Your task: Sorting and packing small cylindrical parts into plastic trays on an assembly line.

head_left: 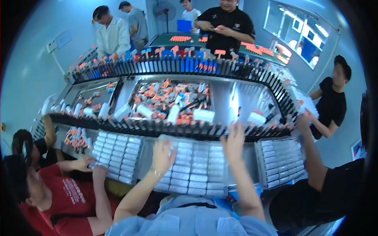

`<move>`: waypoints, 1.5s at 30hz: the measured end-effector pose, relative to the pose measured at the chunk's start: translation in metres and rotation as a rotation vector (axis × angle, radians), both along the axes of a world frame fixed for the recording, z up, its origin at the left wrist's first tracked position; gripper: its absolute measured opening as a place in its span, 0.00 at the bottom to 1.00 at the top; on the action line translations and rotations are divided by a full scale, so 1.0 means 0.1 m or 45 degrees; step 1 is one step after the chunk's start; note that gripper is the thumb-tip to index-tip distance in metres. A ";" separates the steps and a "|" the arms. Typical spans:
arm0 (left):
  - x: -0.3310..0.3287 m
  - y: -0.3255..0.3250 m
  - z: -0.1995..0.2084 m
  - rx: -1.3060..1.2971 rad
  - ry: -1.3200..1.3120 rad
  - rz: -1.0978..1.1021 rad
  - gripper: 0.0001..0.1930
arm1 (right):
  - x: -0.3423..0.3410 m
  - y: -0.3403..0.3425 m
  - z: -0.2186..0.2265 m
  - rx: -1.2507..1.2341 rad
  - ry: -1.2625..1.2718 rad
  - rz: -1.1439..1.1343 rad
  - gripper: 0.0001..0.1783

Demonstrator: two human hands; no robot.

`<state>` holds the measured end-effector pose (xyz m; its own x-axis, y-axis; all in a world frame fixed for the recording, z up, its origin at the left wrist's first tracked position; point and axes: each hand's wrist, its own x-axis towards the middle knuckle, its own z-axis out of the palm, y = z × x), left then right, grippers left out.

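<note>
A clear plastic tray (196,183) lies in front of me, filled with rows of white, rounded, capsule-shaped pieces. My left hand (162,155) is over the tray's left edge, thumb apart from the other fingers. Those fingers are blurred near the tray's far corner, and nothing shows clearly in them. Past the tray's right edge reaches my right hand (234,141), its fingers stretched out toward the row of black upright holders (189,131). Its fingertips are smeared, and I see no piece held there.
More filled trays lie left (117,157) and right (281,163). Behind the holders, a metal basin (224,88) contains a pile of orange, white and grey parts (169,98). A person in red (73,192) works close at left, one in black (307,200) at right; several others stand around.
</note>
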<state>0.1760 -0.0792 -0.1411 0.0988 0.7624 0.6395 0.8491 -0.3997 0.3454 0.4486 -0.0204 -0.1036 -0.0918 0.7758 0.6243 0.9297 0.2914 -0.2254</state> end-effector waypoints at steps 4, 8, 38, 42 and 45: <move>0.14 -0.44 -0.41 -0.410 0.131 -0.370 0.12 | -0.29 -0.72 -0.53 -0.416 0.008 0.730 0.10; 0.21 -0.37 -0.51 -0.639 0.291 -0.382 0.12 | -0.39 -1.08 -0.81 -0.693 -0.197 0.697 0.10; 1.50 1.52 0.60 -0.484 0.109 0.032 0.18 | 0.50 -0.25 0.51 -0.076 0.305 0.247 0.20; 1.27 1.31 0.54 -0.354 0.022 0.144 0.18 | 0.38 0.37 0.67 -0.021 0.179 0.296 0.20; 1.01 1.24 0.52 -0.297 -0.015 0.206 0.17 | 0.06 0.75 0.49 -0.442 -0.111 0.280 0.23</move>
